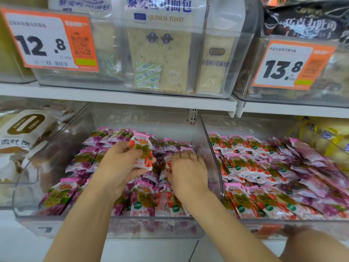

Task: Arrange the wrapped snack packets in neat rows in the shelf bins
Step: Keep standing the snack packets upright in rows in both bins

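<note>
A clear plastic bin (24,208) in the middle of the lower shelf holds several purple grape snack packets (83,161) in rough rows. My left hand (115,167) holds a red strawberry packet (142,150) upright above the pile, thumb across its front. My right hand (186,167) rests palm down on the packets just right of it, fingers curled over a packet edge; another red packet (168,163) shows at its thumb side. The neighbouring bin (211,148) to the right holds red strawberry packets (243,167) in rows.
A clear divider wall separates the two bins. Bread packs (22,133) fill the bin at the left, yellow packs (324,137) at far right. The shelf above (113,97) carries quinoa toast bags (160,59) and price tags 12.8 and 13.8, close overhead.
</note>
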A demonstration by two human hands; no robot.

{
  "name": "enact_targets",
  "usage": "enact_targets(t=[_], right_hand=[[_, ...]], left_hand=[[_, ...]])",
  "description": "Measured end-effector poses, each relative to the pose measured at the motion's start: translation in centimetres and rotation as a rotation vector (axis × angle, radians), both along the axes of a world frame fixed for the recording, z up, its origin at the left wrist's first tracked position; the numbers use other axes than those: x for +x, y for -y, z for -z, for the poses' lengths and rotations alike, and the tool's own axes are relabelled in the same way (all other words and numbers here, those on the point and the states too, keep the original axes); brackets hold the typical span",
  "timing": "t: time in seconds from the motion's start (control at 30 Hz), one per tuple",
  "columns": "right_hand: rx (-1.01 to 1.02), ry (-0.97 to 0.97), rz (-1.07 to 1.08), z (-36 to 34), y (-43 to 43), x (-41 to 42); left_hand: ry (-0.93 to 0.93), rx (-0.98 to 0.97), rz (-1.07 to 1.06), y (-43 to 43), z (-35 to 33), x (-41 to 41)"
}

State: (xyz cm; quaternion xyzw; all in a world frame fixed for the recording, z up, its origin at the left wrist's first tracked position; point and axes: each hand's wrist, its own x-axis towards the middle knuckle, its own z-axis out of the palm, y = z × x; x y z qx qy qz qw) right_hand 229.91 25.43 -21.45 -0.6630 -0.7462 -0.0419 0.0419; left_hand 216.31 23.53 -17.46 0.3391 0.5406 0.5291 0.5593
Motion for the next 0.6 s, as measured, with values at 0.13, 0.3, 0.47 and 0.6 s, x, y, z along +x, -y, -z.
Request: enact_targets(t=[0.13, 0.3, 0.47, 0.6], right_hand=[[0.211, -0.008, -0.033, 0.0, 0.9, -0.1], [0.462, -0.318, -0.187, -0.1, 1.7, 0.7], [0.500, -0.657, -0.297, -2.1, 2.7, 0.9], [0.132, -0.858, -0.454, -3.8, 3.0, 1.6]], left_hand=[[-0.016, -0.021, 0.006, -0.1, 0.0, 0.1], [-0.025, -0.075, 0.050, -0.4, 0.5, -0.2], [0.144, -0.069, 0.172, 0.1, 0.1, 0.4], [0.327, -0.041, 0.235, 0.5, -0.3, 1.1]])
